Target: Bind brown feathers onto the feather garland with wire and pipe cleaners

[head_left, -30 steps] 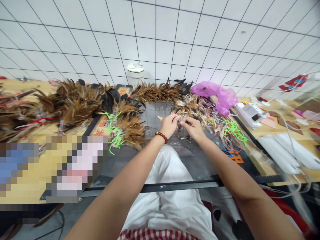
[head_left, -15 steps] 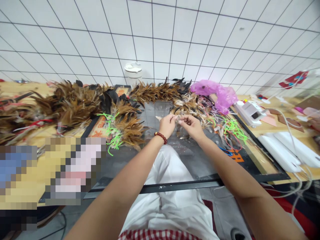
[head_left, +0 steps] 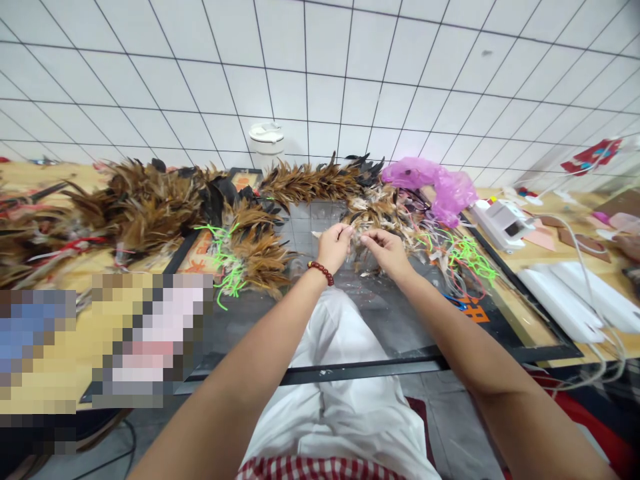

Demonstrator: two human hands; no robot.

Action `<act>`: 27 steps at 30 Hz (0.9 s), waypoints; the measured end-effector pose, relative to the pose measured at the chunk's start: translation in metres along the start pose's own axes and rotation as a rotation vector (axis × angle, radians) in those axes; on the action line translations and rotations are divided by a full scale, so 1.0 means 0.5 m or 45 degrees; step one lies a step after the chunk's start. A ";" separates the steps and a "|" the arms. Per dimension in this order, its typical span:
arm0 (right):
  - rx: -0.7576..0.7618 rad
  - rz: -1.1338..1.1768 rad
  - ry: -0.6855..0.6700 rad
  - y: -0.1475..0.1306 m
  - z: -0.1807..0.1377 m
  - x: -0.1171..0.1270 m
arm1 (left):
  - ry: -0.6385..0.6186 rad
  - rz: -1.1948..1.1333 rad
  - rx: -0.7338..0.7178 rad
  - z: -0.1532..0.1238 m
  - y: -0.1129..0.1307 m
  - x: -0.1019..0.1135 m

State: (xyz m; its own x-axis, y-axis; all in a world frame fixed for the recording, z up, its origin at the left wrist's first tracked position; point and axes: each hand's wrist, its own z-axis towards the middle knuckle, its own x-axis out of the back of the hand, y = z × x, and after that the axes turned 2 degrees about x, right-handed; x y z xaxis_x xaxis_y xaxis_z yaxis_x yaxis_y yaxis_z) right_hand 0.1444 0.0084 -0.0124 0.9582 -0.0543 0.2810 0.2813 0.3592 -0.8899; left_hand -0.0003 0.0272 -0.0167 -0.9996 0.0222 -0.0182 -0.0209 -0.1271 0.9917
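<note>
My left hand (head_left: 335,249), with a dark red bead bracelet (head_left: 321,273) on its wrist, is closed in a pinch above a clear sheet (head_left: 345,317). Facing it a short gap away, my right hand (head_left: 388,252) has thumb and forefinger pressed together. Whatever sits between the fingertips is too small and blurred to name. Just behind both hands lies a pile of loose brown and pale feathers (head_left: 377,212). Left of them, a bundle of brown feathers (head_left: 263,257) rests beside bright green ties (head_left: 227,267).
A long feather strip (head_left: 310,183) runs along the back, below a white lidded cup (head_left: 267,143). More feathers (head_left: 145,207) heap at left. A purple plastic bag (head_left: 435,187), green strings (head_left: 470,257), a white device (head_left: 503,223) and white power-bank-like blocks (head_left: 563,300) stand right.
My hands have drawn slightly apart; their fingertips were together before. The feather piles and other things stay in place.
</note>
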 end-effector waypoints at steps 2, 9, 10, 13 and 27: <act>0.035 -0.055 -0.004 -0.001 0.000 0.004 | -0.018 0.006 0.016 -0.003 0.004 -0.002; 0.403 -0.503 0.027 -0.009 -0.005 0.018 | -0.119 0.096 0.007 -0.009 0.013 -0.001; 0.424 -0.533 0.042 -0.010 -0.006 0.018 | -0.133 0.112 0.008 -0.009 0.013 0.000; 0.474 -0.593 0.065 -0.011 -0.005 0.017 | -0.171 0.149 0.001 -0.011 0.012 -0.001; 0.241 -0.561 -1.023 -0.038 0.018 0.110 | 0.282 0.057 -0.092 0.003 0.016 0.010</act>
State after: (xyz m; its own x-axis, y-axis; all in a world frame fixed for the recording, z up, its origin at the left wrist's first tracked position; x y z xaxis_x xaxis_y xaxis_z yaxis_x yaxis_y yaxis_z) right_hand 0.1913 0.0068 0.0230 0.4234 0.4133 0.8061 0.5298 0.6088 -0.5905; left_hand -0.0055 0.0276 -0.0086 -0.9793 -0.2021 -0.0101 0.0299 -0.1937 0.9806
